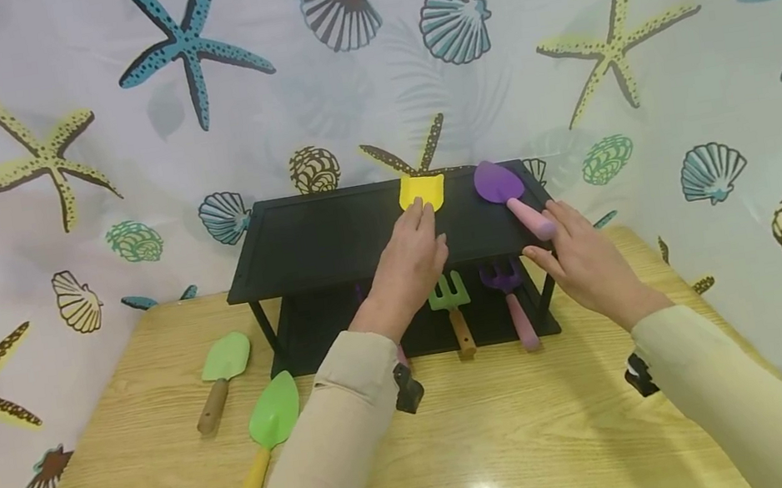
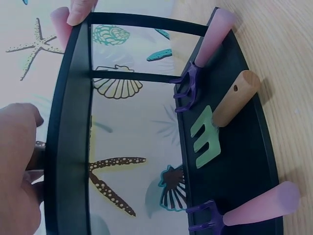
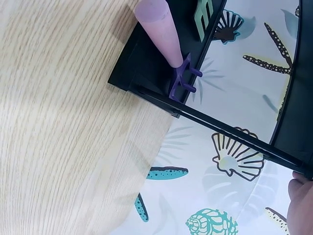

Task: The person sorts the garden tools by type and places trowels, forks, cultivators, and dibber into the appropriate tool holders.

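Observation:
On the upper tier of a black two-tier rack [image 1: 330, 240] lies a hand shovel with a yellow blade [image 1: 423, 190]. My left hand [image 1: 405, 267] reaches over the front edge and holds it near its neck; the hand covers the handle in the head view. To the right lies a purple trowel [image 1: 498, 181] with a pink handle [image 2: 61, 27]. My right hand [image 1: 587, 261] is at the rack's front right corner, its fairly straight fingers beside the pink handle end and its thumb at the front edge.
On the lower tier are a green fork [image 1: 450, 294] with a wooden handle and purple forks [image 1: 502, 278] with pink handles. Two green trowels lie on the wooden table at left, one wooden-handled [image 1: 224, 357], one yellow-handled [image 1: 274, 413]. A patterned cloth [image 1: 355, 106] hangs behind.

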### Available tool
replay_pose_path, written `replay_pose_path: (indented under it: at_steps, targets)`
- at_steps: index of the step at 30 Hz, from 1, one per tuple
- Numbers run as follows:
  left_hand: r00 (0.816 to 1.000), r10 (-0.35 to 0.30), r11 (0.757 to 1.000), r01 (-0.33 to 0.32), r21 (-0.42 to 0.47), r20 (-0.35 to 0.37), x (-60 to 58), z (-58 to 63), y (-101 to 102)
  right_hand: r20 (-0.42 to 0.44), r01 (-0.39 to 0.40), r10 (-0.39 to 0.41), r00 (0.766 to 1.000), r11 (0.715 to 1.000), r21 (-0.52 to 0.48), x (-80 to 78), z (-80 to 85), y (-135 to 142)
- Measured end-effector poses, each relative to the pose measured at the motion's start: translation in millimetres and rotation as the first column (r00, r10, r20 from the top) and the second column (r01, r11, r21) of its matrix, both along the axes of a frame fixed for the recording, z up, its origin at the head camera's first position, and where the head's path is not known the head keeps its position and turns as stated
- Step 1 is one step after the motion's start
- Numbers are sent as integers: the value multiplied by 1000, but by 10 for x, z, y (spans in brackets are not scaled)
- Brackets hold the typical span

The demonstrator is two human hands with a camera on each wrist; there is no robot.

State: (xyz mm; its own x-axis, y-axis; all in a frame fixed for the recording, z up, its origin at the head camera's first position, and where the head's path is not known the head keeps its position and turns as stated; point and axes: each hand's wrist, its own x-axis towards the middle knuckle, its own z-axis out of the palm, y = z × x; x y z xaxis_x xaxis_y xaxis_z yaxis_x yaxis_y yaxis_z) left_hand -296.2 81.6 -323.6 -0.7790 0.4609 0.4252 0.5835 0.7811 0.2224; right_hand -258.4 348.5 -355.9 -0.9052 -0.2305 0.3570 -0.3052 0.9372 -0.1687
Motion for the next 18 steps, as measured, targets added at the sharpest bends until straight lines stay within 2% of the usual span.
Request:
replay_pose_path:
  at_steps: [4,11,18]
  targets:
    - [1000,-7,999,8,45,-17,38,33,-99,-4,-5,5,1000,1000,-4,-9,-14,-22]
    - [983,-42,998,48,33,-181,105,101,-313,1,-10,10,1000,1000,0,14,10,3]
    - [976,-59,998,63,12,-209,203,126,-592,-1,-17,17,1000,1000,0,20,18,-16]
